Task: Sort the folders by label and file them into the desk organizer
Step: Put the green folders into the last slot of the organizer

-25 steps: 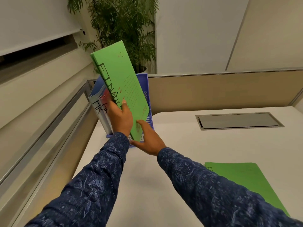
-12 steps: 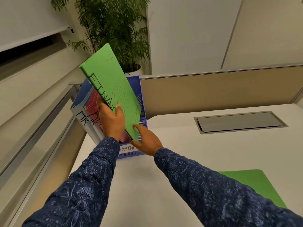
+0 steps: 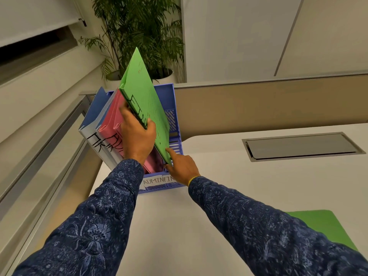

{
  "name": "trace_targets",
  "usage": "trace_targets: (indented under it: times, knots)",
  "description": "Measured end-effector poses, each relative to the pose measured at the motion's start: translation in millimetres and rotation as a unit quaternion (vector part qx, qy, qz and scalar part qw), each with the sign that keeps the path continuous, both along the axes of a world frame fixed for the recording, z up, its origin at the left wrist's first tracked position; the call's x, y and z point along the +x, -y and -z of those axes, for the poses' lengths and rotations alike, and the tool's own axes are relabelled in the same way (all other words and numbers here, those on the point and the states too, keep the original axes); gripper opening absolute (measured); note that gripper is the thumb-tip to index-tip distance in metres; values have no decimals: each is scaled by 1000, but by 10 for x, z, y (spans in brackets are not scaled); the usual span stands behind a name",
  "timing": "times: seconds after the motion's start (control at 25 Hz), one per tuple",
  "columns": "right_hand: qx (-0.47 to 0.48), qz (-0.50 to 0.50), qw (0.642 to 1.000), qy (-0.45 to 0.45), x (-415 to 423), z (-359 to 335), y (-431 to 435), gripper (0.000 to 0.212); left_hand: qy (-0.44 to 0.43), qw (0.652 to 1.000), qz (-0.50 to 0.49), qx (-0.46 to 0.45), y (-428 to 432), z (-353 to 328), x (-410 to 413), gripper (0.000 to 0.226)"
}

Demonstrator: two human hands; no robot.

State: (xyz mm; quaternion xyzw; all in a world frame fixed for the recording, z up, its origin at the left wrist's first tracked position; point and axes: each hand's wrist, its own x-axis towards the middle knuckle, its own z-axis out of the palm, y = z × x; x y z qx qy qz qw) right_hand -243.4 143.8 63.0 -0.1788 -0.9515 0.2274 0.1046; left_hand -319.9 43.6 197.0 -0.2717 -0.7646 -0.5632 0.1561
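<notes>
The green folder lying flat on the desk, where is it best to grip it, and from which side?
Probably the far right corner, from the right. The flat folder lies flat on the desk, so only an edge can be pinched, and that corner is clear.

Desk organizer (image 3: 169, 95) at far-left corner of desk (image 3: 179, 226), folders (image 3: 112, 118) standing inside, tilted folder (image 3: 147, 100) at their right, spare folder (image 3: 322, 226) flat near-right.
</notes>
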Motion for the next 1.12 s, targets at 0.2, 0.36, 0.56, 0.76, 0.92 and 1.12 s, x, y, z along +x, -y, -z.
trace_targets:
  times: [0.2,0.36,0.56,0.76,0.92,1.12]
  knots:
    - [20,-2,1000,-8,-20,82,41,60,-19,1000,11,-4,13,39,-16,67]
    - [19,-1,1000,0,-14,71,67,66,-27,999,12,-16,19,75,-8,67]
    - [-21,-3,1000,-18,71,10,80,71,-11,999,28,-28,62,152,36,66]
    - [-30,17,997,-69,367,-2,94,69,48,994,82,-58,259,513,386,86]
    - [-29,31,997,-61,823,52,133,67,80,985,96,-119,521,953,847,84]
    - [21,48,999,-1,1604,184,220,73,79,943,91,-310,821,1336,1350,82]
